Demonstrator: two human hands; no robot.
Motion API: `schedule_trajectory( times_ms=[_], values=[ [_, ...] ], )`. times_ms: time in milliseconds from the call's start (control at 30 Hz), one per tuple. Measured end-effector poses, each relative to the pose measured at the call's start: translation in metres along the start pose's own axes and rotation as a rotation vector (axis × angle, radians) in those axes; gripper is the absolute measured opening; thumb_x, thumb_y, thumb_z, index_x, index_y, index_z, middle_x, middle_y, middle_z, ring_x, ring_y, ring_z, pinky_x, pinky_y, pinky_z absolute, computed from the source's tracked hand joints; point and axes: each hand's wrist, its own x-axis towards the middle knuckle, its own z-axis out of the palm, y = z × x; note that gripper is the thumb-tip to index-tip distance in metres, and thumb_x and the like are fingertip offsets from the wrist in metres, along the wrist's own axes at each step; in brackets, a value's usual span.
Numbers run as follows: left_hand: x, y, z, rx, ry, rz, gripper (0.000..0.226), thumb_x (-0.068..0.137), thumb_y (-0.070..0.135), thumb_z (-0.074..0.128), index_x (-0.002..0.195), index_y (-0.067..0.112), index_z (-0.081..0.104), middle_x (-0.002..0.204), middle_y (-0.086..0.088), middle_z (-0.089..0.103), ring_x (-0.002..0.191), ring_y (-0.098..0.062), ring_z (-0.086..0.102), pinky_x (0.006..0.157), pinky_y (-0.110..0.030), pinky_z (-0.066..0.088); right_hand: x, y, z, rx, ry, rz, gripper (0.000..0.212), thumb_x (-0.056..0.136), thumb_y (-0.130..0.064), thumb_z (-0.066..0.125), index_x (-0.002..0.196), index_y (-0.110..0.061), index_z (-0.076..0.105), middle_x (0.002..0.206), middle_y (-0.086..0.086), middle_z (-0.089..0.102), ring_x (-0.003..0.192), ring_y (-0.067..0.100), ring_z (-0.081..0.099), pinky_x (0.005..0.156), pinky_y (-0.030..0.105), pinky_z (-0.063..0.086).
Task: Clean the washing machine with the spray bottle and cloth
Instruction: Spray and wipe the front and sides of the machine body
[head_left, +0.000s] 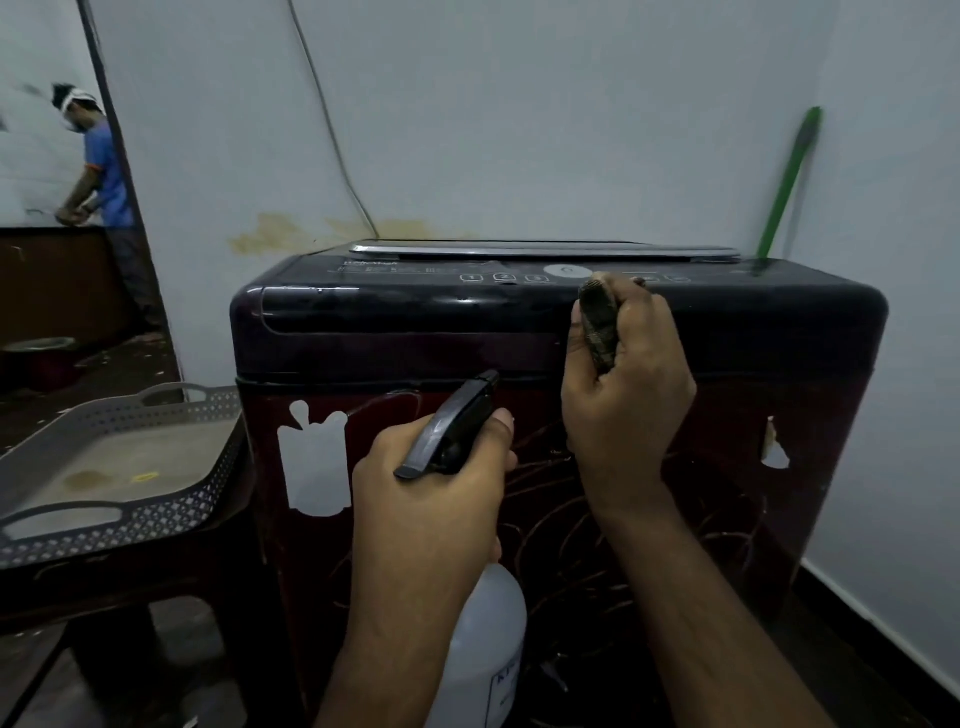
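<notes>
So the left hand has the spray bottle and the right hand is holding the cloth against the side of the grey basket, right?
Not quite. The head view shows the right hand pressing the cloth against the washing machine, not the basket. The left hand does hold the spray bottle.

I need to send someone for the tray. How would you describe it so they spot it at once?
Start at the dark maroon washing machine against the pale wall. Directly to its left, on a dark stand, sits the grey plastic tray. Its perforated walls and looped handles mark it out from the smooth, glossy machine beside it.
</notes>
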Motion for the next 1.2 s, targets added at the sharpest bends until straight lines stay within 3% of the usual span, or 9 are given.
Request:
schedule_trajectory(
  times_ms=[133, 333, 467, 567, 733, 833, 967, 1067, 1200],
  values=[
    [-0.006, 0.002, -0.007, -0.007, 0.048, -0.006, 0.026, 0.095, 0.029, 0.072, 0.077, 0.011, 0.073, 0.072, -0.004, 0.077, 0.034, -0.014, 0.053, 0.04, -0.022, 0.046, -0.009, -0.007, 0.005, -0.07, -0.093, -0.119, 0.032, 0.098, -0.025, 0.064, 0.126, -0.01, 0.067, 0.109, 0.007, 0.069, 0.094, 0.023, 0.064, 0.081, 0.031, 0.051],
    [-0.015, 0.004, -0.02, 0.024, 0.113, 0.02, 0.028, 0.097, 0.026, 0.072, 0.074, 0.009, 0.072, 0.066, -0.008, 0.073, 0.033, -0.017, 0.053, 0.039, -0.025, 0.045, -0.016, -0.055, 0.032, -0.046, -0.213, -0.345, 0.034, 0.094, -0.022, 0.071, 0.127, -0.013, 0.068, 0.108, 0.006, 0.069, 0.091, 0.023, 0.065, 0.074, 0.034, 0.055],
    [-0.014, 0.005, -0.045, 0.07, 0.246, 0.044, 0.03, 0.096, 0.027, 0.073, 0.073, 0.008, 0.072, 0.058, -0.007, 0.068, 0.035, -0.016, 0.055, 0.04, -0.023, 0.044, -0.017, -0.092, 0.051, -0.001, -0.277, -0.448, 0.035, 0.091, -0.022, 0.073, 0.125, -0.015, 0.069, 0.104, 0.001, 0.068, 0.092, 0.02, 0.064, 0.076, 0.028, 0.047],
    [-0.014, 0.01, -0.06, 0.04, 0.302, 0.038, 0.024, 0.095, 0.027, 0.074, 0.077, 0.01, 0.075, 0.067, -0.005, 0.075, 0.035, -0.015, 0.055, 0.038, -0.022, 0.043, -0.016, -0.108, 0.057, 0.052, -0.315, -0.483, 0.035, 0.087, -0.023, 0.076, 0.121, -0.014, 0.07, 0.105, 0.002, 0.069, 0.096, 0.02, 0.066, 0.078, 0.028, 0.049],
    [-0.016, 0.011, -0.062, 0.082, 0.278, 0.04, 0.022, 0.096, 0.026, 0.073, 0.078, 0.014, 0.077, 0.07, -0.006, 0.076, 0.033, -0.018, 0.053, 0.04, -0.025, 0.043, -0.01, -0.107, 0.054, 0.09, -0.408, -0.529, 0.04, 0.084, -0.033, 0.081, 0.119, -0.019, 0.07, 0.103, -0.001, 0.067, 0.093, 0.019, 0.065, 0.069, 0.031, 0.052],
    [-0.017, 0.012, -0.05, 0.071, 0.224, 0.016, 0.024, 0.096, 0.026, 0.073, 0.078, 0.012, 0.076, 0.069, -0.008, 0.075, 0.032, -0.02, 0.049, 0.039, -0.026, 0.042, 0.0, -0.084, 0.045, 0.057, -0.416, -0.559, 0.033, 0.091, -0.029, 0.073, 0.123, -0.023, 0.07, 0.109, -0.001, 0.068, 0.095, 0.022, 0.065, 0.067, 0.038, 0.054],
    [-0.016, 0.008, -0.021, 0.047, 0.111, 0.016, 0.021, 0.096, 0.027, 0.072, 0.078, 0.018, 0.077, 0.07, -0.004, 0.077, 0.032, -0.017, 0.05, 0.04, -0.027, 0.043, 0.016, -0.034, 0.018, 0.095, -0.443, -0.54, 0.032, 0.093, -0.028, 0.071, 0.125, -0.025, 0.072, 0.115, -0.001, 0.069, 0.1, 0.024, 0.065, 0.072, 0.041, 0.052],
    [-0.016, 0.004, 0.01, 0.047, 0.033, 0.022, 0.024, 0.096, 0.029, 0.071, 0.074, 0.021, 0.077, 0.07, -0.003, 0.076, 0.034, -0.019, 0.051, 0.045, -0.029, 0.044, 0.031, -0.006, -0.01, 0.145, -0.457, -0.414, 0.033, 0.095, -0.03, 0.067, 0.128, -0.024, 0.07, 0.115, -0.003, 0.066, 0.103, 0.021, 0.064, 0.076, 0.038, 0.054],
    [-0.018, 0.002, 0.054, 0.035, -0.051, 0.029, 0.026, 0.095, 0.03, 0.071, 0.071, 0.022, 0.075, 0.066, -0.002, 0.075, 0.039, -0.018, 0.054, 0.049, -0.032, 0.046, 0.057, 0.028, -0.045, 0.415, -0.306, -0.068, 0.038, 0.088, 0.0, 0.062, 0.125, -0.008, 0.068, 0.113, 0.005, 0.068, 0.105, 0.02, 0.067, 0.086, 0.042, 0.058]
  ],
)
